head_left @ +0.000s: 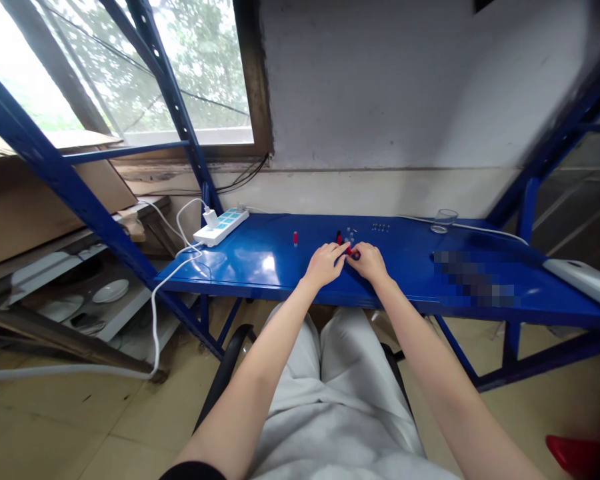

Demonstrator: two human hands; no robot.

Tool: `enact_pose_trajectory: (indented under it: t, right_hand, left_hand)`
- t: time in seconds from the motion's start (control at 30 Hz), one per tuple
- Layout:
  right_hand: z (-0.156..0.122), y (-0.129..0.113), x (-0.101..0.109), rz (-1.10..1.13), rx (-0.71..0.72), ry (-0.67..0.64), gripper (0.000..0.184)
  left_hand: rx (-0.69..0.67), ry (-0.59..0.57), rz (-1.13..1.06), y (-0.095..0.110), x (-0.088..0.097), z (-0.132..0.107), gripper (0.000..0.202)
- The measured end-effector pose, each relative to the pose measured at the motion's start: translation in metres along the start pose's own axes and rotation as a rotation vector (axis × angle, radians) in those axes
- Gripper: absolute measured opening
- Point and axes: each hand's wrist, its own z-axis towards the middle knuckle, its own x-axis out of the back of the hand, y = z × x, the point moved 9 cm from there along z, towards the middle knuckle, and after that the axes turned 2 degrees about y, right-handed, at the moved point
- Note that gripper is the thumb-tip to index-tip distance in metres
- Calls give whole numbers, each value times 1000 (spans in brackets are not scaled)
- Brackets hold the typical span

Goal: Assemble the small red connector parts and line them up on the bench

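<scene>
My left hand (326,264) and my right hand (370,262) meet over the blue table, fingertips together around a small red piece (349,251). The fingers of both hands are drawn in on it, and much of it is hidden by them. Just beyond the hands stands a small red and black piece (339,237), with several small clear pieces (350,235) beside it. Off to the left, apart from the hands, a small red tube (295,239) with a pale lower end stands upright.
A white power strip (222,227) with a plugged-in cable lies at the table's left end. Several tiny pieces (381,227) are lined up near the back. A clear glass (444,221) stands back right, and a pixelated dark object (473,278) lies on the right.
</scene>
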Motion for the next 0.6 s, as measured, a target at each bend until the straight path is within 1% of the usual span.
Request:
enact_pose_trajectory:
  t: [0.07, 0.17, 0.3, 0.43, 0.6]
  right_hand:
    - [0, 0, 2, 24, 7, 20, 15]
    - [0, -1, 3, 61, 26, 38, 14]
    - [-1, -2, 2, 97, 49, 33, 11]
    - [-1, -4, -1, 104, 73, 2, 10]
    - [-2, -7, -3, 81, 86, -46, 12]
  left_hand:
    - [0, 2, -4, -1, 0, 0, 37]
    - [3, 42, -24, -3, 2, -1, 33]
    - [38, 75, -49, -9, 3, -1, 27]
    - [77, 68, -79, -16, 0, 0, 24]
    - [110, 34, -102, -19, -2, -2, 20]
